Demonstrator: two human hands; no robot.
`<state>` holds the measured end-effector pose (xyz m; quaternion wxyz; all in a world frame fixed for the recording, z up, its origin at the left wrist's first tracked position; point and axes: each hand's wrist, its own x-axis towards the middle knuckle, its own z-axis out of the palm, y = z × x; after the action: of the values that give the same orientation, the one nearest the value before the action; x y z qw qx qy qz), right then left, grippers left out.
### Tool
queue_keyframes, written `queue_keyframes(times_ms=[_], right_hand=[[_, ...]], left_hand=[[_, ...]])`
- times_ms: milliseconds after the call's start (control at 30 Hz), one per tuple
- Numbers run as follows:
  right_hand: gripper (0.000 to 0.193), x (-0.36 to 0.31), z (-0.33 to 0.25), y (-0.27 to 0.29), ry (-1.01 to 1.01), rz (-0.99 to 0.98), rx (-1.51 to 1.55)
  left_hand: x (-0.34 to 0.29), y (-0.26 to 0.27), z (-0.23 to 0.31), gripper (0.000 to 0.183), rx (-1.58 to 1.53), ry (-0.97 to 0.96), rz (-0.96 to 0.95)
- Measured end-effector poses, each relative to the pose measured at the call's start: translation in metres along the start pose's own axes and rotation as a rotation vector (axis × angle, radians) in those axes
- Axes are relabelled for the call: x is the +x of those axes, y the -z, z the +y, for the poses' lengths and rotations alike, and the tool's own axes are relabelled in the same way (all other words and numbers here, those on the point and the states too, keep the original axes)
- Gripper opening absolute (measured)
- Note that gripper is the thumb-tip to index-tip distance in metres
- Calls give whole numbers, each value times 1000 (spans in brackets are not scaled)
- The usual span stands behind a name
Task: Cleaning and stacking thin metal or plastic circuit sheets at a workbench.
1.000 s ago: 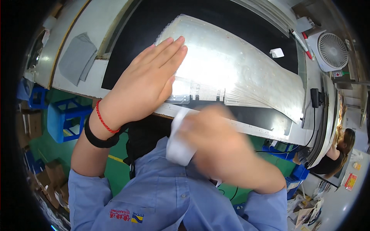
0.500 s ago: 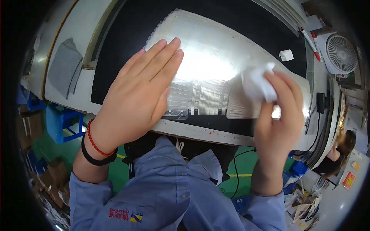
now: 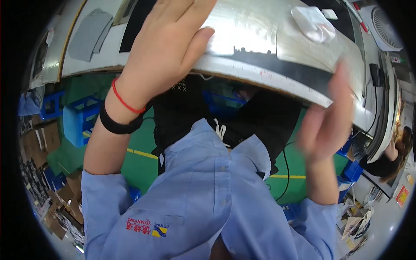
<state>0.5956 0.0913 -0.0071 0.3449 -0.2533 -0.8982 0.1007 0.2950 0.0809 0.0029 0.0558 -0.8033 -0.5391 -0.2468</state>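
Note:
My left hand (image 3: 171, 47) lies flat, fingers stretched, on the left part of the shiny translucent plastic sheets (image 3: 242, 26). Its fingertips run out of the picture at the top. A crumpled white cloth (image 3: 313, 25) rests by itself on the right part of the sheets. My right hand (image 3: 328, 115) is smeared by motion near the table's front edge, below the cloth. Its fingers look extended with the thumb apart, and nothing shows in them.
A small white block (image 3: 329, 14) sits behind the cloth. Grey cloth pieces (image 3: 91, 34) lie at the left, a white fan (image 3: 385, 26) stands at the far right. A blue stool (image 3: 76, 123) is on the green floor; a person (image 3: 390, 151) is at the right.
My right hand has let go of the white cloth and drawn back toward me. The view has tilted down, so the table sits higher. My left hand still lies on the sheets.

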Motion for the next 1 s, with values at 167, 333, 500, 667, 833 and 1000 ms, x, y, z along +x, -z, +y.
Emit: queue_keyframes(times_ms=[167,333,500,667,833,1000], right_hand=[[44,-194,6,-57,-264,-820,64],[45,-158,-2,-73,-494,-482,-16],[43,-125,-14,-69,-451,-1100,-368],[51,-129,-17,-82,-489,-639,416],[46,-165,34,-74,-474,-775,-328],[42,-164,13,-60,-327,-789,241]], left_hand=[[-124,-8,65,48,-911,-248,-544],[-201,-42,17,55,44,135,-846],[-235,-54,49,54,-400,-77,-944],[-243,-72,31,48,-84,322,-737],[-176,-36,17,41,-30,490,-904],[-229,-77,42,45,-264,-174,-742]])
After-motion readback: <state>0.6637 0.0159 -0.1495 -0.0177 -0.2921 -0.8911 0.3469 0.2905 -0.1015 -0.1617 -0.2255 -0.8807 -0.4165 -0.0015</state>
